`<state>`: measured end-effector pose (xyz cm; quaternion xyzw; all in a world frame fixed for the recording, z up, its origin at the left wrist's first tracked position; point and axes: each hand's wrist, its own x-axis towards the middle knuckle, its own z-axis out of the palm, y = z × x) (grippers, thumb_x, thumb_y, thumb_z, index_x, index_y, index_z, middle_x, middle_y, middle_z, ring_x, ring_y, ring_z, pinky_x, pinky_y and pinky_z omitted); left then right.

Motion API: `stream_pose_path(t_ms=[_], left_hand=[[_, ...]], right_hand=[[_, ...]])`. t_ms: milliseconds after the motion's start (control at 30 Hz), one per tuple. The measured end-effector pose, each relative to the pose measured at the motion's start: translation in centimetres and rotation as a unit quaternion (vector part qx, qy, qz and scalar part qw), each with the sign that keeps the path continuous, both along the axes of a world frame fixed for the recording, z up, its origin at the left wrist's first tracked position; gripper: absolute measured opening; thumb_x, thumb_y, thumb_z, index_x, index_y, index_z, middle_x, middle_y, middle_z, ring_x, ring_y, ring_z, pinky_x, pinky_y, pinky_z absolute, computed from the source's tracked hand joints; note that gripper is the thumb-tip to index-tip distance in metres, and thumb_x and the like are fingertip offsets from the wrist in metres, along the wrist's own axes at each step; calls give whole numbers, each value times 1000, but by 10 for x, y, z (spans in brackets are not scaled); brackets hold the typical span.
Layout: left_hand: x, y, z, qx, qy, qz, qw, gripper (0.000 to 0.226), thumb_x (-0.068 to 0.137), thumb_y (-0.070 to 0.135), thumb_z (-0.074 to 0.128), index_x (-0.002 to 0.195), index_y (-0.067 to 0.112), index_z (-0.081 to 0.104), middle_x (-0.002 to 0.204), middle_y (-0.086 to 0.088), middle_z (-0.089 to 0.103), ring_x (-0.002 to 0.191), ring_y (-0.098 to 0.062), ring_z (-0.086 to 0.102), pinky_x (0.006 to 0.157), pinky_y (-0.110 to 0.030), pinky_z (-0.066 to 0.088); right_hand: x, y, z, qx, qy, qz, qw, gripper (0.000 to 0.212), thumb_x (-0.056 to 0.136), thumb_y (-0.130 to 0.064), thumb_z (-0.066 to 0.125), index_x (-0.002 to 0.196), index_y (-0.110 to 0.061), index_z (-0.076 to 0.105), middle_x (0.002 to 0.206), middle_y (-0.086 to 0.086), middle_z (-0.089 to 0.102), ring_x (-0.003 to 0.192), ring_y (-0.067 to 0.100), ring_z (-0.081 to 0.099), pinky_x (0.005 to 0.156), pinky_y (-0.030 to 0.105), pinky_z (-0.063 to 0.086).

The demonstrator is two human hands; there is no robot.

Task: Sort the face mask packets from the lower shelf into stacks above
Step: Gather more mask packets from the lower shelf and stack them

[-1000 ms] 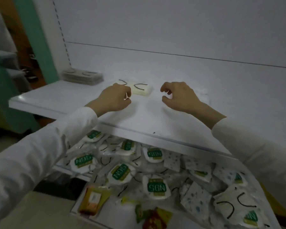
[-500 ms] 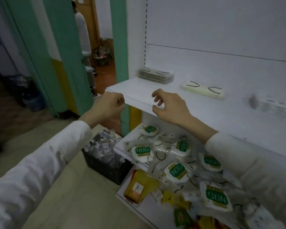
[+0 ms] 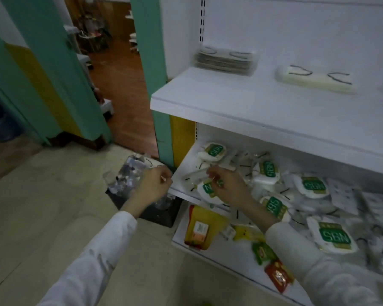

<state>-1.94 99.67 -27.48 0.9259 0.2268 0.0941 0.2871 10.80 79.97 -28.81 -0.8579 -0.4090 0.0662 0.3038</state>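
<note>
A grey stack (image 3: 226,60) and a white stack (image 3: 314,81) sit above; many packets (image 3: 270,171) crowd your lower shelf (image 3: 186,161) (most work remains). Left hand (image 3: 152,186) curled, seemingly empty; right hand (image 3: 228,186) curled, grip unclear.

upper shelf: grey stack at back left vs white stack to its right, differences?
Colour: the grey stack is dull grey; the white stack is creamy white.
Build: the grey stack shows many thin layers and stands taller; the white stack looks lower, smoother-sided.
Place: the grey stack sits at the left end; the white stack lies further right, apart from it.
Shared: both lie flat on the upper shelf, dark ear loops on top.
</note>
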Motion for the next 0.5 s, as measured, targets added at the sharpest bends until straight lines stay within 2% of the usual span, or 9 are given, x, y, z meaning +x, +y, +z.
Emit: stream_pose_path(t_ms=[133, 267, 333, 400, 467, 500], left_hand=[[45, 2, -51, -53, 39, -20, 998, 17, 87, 9, 59, 101, 7, 68, 102, -11, 69, 86, -24, 64, 73, -23, 45], [83, -4, -103, -102, 89, -19, 991, 19, 90, 10, 57, 105, 4, 67, 107, -12, 68, 95, -27, 63, 81, -26, 46], [95, -7, -127, -116, 116, -32, 986, 18, 90, 9, 56, 103, 2, 66, 106, -14, 67, 97, -29, 62, 80, -26, 45], [102, -10, -147, -127, 135, -48, 981, 11, 91, 8, 54, 95, 6, 64, 97, -12, 66, 92, -26, 61, 74, -25, 43], [105, -9, -163, -128, 146, -63, 979, 9, 91, 9, 54, 91, 7, 62, 91, -6, 61, 87, -20, 58, 71, -22, 39], [106, -8, -169, -128, 148, -67, 978, 11, 91, 10, 54, 95, 6, 63, 92, -6, 62, 88, -19, 58, 71, -21, 39]], right_hand=[[36, -4, -58, -60, 47, -49, 996, 18, 88, -9, 56, 100, -8, 69, 95, 13, 71, 85, 30, 66, 71, 38, 54], [70, -10, -119, -121, 111, -96, 982, 23, 91, -7, 51, 103, -8, 70, 99, 10, 71, 89, 26, 65, 75, 33, 53], [86, -9, -139, -145, 132, -112, 974, 25, 94, -9, 48, 104, -10, 71, 101, 8, 70, 92, 24, 64, 77, 32, 52], [102, -3, -152, -163, 127, -127, 970, 23, 95, -12, 47, 91, -11, 70, 94, 8, 67, 90, 24, 63, 74, 31, 49], [118, 8, -160, -159, 128, -142, 969, 27, 93, -11, 47, 72, -22, 58, 81, 9, 60, 80, 23, 59, 68, 31, 46], [125, 16, -162, -159, 132, -155, 966, 23, 93, -11, 48, 74, -19, 59, 81, 11, 60, 79, 25, 59, 68, 33, 46]])
